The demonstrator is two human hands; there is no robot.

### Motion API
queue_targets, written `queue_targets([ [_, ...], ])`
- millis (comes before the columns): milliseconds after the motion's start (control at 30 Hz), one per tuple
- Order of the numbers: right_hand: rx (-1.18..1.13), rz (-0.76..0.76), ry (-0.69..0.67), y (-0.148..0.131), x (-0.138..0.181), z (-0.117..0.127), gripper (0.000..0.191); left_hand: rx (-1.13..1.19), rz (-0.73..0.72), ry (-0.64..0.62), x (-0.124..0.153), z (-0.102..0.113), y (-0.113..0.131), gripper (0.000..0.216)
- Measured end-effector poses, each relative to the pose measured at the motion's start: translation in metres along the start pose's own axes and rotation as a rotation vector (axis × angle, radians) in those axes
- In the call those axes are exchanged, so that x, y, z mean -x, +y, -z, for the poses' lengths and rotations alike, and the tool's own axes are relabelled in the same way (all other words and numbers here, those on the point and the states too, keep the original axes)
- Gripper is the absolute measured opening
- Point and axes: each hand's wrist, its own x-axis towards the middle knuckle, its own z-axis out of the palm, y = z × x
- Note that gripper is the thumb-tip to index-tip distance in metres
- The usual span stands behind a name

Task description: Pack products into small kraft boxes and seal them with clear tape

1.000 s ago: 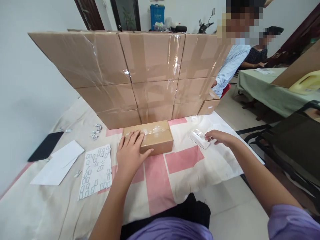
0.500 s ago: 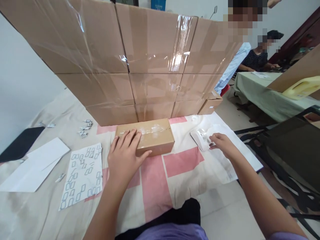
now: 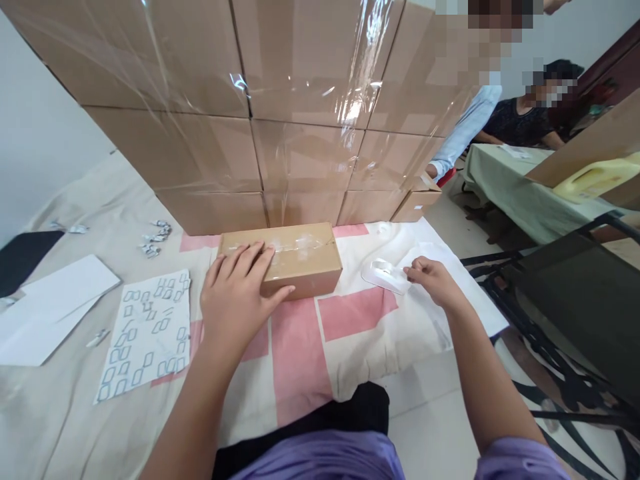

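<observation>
A small brown cardboard box [image 3: 305, 257] with clear tape along its top lies on the patterned cloth in front of me. My left hand [image 3: 237, 287] rests over its left end, fingers spread on top and thumb along the near edge. To the right of the box sits a white tape dispenser [image 3: 384, 275], low and rounded, with a roll in it. My right hand [image 3: 430, 280] is at the dispenser's right end, thumb and fingers pinched together. Whatever is between those fingertips is too small to make out.
Large taped cartons [image 3: 305, 153] form a wall behind the box. White paper [image 3: 450, 267] lies under my right hand. On the left are a sheet with drawn rectangles [image 3: 145, 327], white papers [image 3: 60, 307] and small crumpled bits [image 3: 159, 233]. A chair [image 3: 575, 300] stands right; two people are beyond.
The white dispenser, tilted up before, now sits flatter and turned, with my right hand still at its right end. My left hand stays on the box. The view has shifted slightly.
</observation>
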Motion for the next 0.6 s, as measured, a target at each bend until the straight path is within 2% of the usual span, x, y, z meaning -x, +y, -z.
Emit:
queue_targets([
  [100, -0.090, -0.044, -0.155, -0.005, -0.007, 0.011, 0.063, -0.045, -0.007, -0.021, -0.001, 0.003, 0.001, 0.061],
  [167, -0.129, -0.067, -0.206, -0.006, -0.010, 0.016, 0.064, -0.068, -0.009, -0.039, -0.001, 0.005, 0.002, 0.060],
  [333, -0.167, -0.127, -0.187, 0.001, -0.005, 0.017, 0.068, -0.069, -0.011, -0.034, -0.001, 0.006, 0.002, 0.062],
  [467, -0.163, -0.271, -0.118, 0.012, 0.001, 0.014, 0.068, -0.058, -0.011, -0.028, -0.001, 0.004, 0.001, 0.064],
  [600, -0.382, -0.337, -0.206, 0.018, 0.001, 0.015, 0.063, -0.051, -0.012, -0.019, -0.001, 0.004, 0.001, 0.066],
])
